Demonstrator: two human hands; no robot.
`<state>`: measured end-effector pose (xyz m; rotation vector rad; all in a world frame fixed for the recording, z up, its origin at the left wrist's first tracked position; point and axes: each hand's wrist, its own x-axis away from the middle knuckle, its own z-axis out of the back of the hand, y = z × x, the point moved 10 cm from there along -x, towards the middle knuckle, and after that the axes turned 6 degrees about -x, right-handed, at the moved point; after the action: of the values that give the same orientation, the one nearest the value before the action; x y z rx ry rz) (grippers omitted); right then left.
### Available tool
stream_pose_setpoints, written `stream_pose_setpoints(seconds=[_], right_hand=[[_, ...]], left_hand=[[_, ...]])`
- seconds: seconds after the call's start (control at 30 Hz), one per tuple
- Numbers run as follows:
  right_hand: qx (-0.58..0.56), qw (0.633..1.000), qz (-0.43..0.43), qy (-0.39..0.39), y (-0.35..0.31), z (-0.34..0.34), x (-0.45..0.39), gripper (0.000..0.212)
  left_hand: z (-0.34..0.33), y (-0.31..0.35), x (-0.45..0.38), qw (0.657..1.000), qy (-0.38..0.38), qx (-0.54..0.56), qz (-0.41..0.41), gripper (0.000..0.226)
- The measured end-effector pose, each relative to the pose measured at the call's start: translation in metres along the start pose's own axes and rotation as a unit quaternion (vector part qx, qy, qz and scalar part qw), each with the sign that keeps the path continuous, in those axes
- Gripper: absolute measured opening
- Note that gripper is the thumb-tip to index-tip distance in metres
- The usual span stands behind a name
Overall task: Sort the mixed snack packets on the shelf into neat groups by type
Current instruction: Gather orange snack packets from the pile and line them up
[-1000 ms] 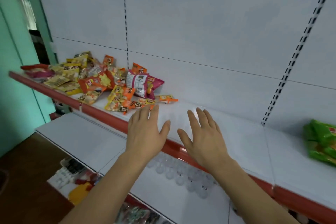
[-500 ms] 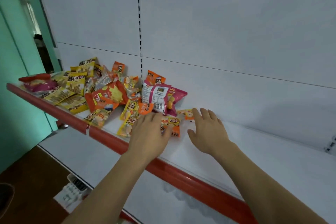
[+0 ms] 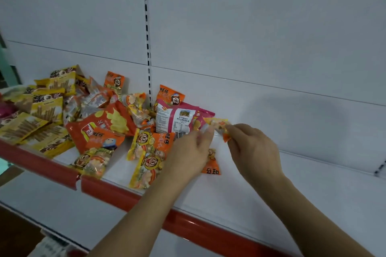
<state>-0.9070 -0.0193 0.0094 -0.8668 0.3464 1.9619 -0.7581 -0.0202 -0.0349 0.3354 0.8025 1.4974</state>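
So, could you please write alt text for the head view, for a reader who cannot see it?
A person's right hand pinches a small yellow-and-orange snack packet above a white shelf, with the left hand beside it over another small packet. To the left lies a mixed pile: yellow biscuit-stick packets, an orange crisp bag and a pink bag.

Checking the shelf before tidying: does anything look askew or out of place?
Yes. The mixed snack packets lie heaped and overlapping at all angles on the white shelf with a red front lip, types mingled. One small yellow-orange packet juts toward the lip.
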Motion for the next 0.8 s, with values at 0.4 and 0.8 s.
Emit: stream_pose_setpoints(seconds=[0.4,0.8], right_hand=[[-0.045,0.96,-0.074,-0.268,-0.039,-0.076,0.045,0.064],[0.005,0.975,-0.122,-0.187,-0.03,-0.06,0.033,0.025]], left_hand=[[0.041,-0.084,-0.004,0.908,-0.024,0.4,0.12,0.014],[0.072,-0.104,0.011,0.938,-0.044,0.33,0.099,0.029]])
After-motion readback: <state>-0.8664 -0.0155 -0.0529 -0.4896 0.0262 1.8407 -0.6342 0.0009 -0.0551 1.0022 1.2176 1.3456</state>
